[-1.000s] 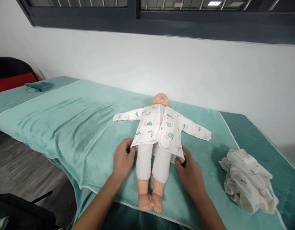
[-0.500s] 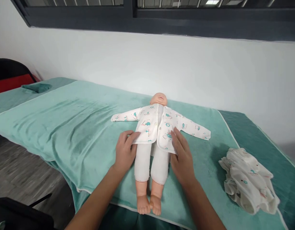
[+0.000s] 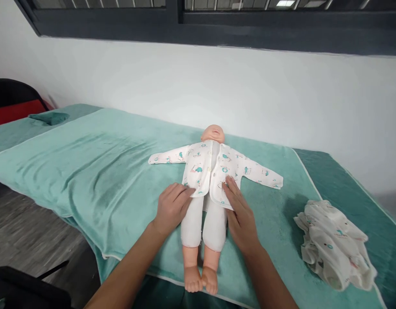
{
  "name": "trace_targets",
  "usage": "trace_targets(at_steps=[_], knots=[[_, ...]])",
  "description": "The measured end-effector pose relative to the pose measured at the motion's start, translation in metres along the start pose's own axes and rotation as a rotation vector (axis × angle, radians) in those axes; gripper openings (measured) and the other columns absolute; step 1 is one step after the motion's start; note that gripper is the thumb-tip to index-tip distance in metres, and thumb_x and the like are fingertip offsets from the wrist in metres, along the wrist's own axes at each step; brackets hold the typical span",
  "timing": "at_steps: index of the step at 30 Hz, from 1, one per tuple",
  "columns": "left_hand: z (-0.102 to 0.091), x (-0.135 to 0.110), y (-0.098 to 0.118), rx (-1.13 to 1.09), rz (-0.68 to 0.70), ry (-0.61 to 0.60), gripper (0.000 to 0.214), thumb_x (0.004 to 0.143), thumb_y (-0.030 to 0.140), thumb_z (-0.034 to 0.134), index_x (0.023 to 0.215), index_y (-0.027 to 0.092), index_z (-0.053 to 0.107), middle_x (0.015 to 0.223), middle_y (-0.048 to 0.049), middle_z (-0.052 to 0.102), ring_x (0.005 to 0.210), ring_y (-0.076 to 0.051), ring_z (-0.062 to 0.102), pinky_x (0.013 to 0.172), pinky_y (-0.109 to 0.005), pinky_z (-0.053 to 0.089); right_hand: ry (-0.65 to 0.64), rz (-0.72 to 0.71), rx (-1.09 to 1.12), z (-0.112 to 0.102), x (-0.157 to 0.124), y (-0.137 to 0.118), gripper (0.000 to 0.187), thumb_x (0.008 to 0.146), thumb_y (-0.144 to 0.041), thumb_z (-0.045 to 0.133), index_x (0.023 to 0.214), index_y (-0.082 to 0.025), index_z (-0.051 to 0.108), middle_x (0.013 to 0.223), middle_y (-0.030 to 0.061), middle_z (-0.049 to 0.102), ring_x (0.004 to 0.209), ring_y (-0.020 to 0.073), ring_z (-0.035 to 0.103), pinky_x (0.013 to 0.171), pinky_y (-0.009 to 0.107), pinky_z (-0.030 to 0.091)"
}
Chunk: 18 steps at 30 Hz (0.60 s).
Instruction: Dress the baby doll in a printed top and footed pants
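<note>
The jacket (image 3: 198, 167) lies on the doll (image 3: 214, 227), sleeves spread, its front edges close but not visibly fastened. A second ago the hands were at its outer hem corners, with the hem flared; now they are further in over the front panels, so it seems drawn narrower. The left hand (image 3: 172, 206) is curled at the hem; I cannot tell whether it grips. The right hand (image 3: 241, 216) rests fingers extended on its panel. A green blanket (image 3: 130, 189) lies beneath; a crumpled cloth (image 3: 339, 249) sits right.
</note>
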<state>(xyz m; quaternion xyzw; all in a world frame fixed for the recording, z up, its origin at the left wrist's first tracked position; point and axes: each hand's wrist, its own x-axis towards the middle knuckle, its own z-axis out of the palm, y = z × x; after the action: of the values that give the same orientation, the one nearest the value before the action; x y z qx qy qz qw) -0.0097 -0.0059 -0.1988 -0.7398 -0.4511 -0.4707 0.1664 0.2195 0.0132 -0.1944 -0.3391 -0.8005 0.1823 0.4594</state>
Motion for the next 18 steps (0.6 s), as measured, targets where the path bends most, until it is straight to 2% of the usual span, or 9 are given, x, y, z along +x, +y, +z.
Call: trace_targets(at_steps=[3, 5, 8, 10, 12, 13, 15, 16, 18], knots=[[-0.004, -0.004, 0.002, -0.110, -0.048, -0.031, 0.014, 0.093, 0.014, 0.061, 0.104, 0.020, 0.067, 0.084, -0.0047, 0.067, 0.079, -0.018, 0.059, 0.071, -0.032, 0.047, -0.025, 0.045, 0.066, -0.003, -0.005, -0.008, 0.055, 0.102, -0.017, 0.047, 0.153, -0.038, 0.046, 0.163, -0.0007, 0.039, 0.154, 0.0230, 0.030, 0.127, 0.052, 0.028], [-0.006, -0.003, 0.000, -0.230, -0.183, -0.044, 0.008, 0.095, 0.021, 0.059, 0.093, 0.020, 0.067, 0.082, -0.0040, 0.067, 0.078, -0.017, 0.059, 0.072, -0.031, 0.048, -0.020, 0.118, 0.174, -0.007, -0.008, -0.012, 0.046, 0.101, -0.023, 0.052, 0.145, -0.037, 0.057, 0.159, -0.0002, 0.046, 0.153, 0.0237, 0.034, 0.127, 0.050, 0.029], [-0.003, 0.004, -0.010, -0.375, -0.604, -0.025, 0.026, 0.099, 0.035, 0.053, 0.081, 0.019, 0.064, 0.079, -0.0029, 0.065, 0.076, -0.016, 0.059, 0.072, -0.031, 0.048, 0.155, 0.367, 0.363, -0.016, -0.006, -0.004, 0.035, 0.100, -0.036, 0.056, 0.133, -0.032, 0.068, 0.149, 0.0025, 0.058, 0.143, 0.0259, 0.048, 0.123, 0.051, 0.035], [0.003, 0.011, -0.019, -0.450, -0.891, -0.030, 0.029, 0.097, 0.045, 0.055, 0.090, 0.020, 0.067, 0.089, -0.0038, 0.069, 0.084, -0.018, 0.062, 0.078, -0.032, 0.050, 0.315, 0.598, 0.415, -0.024, 0.004, 0.012, 0.033, 0.095, -0.043, 0.063, 0.121, -0.027, 0.073, 0.136, 0.0056, 0.068, 0.132, 0.0276, 0.059, 0.120, 0.052, 0.040], [0.010, 0.019, -0.028, -0.569, -1.040, -0.089, 0.035, 0.093, 0.051, 0.060, 0.105, 0.020, 0.069, 0.107, -0.0064, 0.073, 0.100, -0.021, 0.065, 0.090, -0.035, 0.050, 0.372, 0.796, 0.499, -0.031, 0.021, 0.032, 0.027, 0.085, -0.043, 0.073, 0.102, -0.021, 0.076, 0.118, 0.0083, 0.075, 0.122, 0.0287, 0.065, 0.116, 0.050, 0.045], [0.013, 0.023, -0.032, -0.655, -1.074, -0.121, 0.040, 0.091, 0.053, 0.062, 0.112, 0.019, 0.069, 0.115, -0.0079, 0.073, 0.107, -0.023, 0.065, 0.095, -0.036, 0.050, 0.373, 0.865, 0.599, -0.034, 0.031, 0.042, 0.022, 0.080, -0.040, 0.077, 0.092, -0.020, 0.076, 0.111, 0.0094, 0.077, 0.117, 0.0287, 0.068, 0.113, 0.048, 0.049], [0.019, 0.030, -0.037, -0.860, -1.133, -0.173, 0.051, 0.087, 0.055, 0.067, 0.123, 0.019, 0.067, 0.125, -0.0106, 0.071, 0.114, -0.025, 0.065, 0.101, -0.038, 0.050, 0.300, 0.941, 0.762, -0.035, 0.049, 0.055, 0.016, 0.075, -0.033, 0.078, 0.084, -0.021, 0.073, 0.104, 0.0109, 0.078, 0.110, 0.0288, 0.071, 0.105, 0.045, 0.056], [0.021, 0.032, -0.039, -0.965, -1.170, -0.185, 0.056, 0.085, 0.054, 0.070, 0.128, 0.019, 0.065, 0.128, -0.0118, 0.070, 0.114, -0.026, 0.066, 0.101, -0.039, 0.051, 0.246, 0.946, 0.813, -0.034, 0.057, 0.059, 0.015, 0.075, -0.032, 0.077, 0.084, -0.021, 0.073, 0.102, 0.0117, 0.078, 0.107, 0.0295, 0.072, 0.100, 0.045, 0.059], [0.025, 0.036, -0.041, -1.111, -1.244, -0.171, 0.065, 0.080, 0.050, 0.077, 0.135, 0.019, 0.061, 0.129, -0.0133, 0.070, 0.111, -0.025, 0.069, 0.101, -0.040, 0.053, 0.147, 0.851, 0.789, -0.029, 0.068, 0.062, 0.015, 0.078, -0.034, 0.073, 0.084, -0.021, 0.072, 0.098, 0.0122, 0.079, 0.103, 0.0313, 0.073, 0.091, 0.046, 0.062]])
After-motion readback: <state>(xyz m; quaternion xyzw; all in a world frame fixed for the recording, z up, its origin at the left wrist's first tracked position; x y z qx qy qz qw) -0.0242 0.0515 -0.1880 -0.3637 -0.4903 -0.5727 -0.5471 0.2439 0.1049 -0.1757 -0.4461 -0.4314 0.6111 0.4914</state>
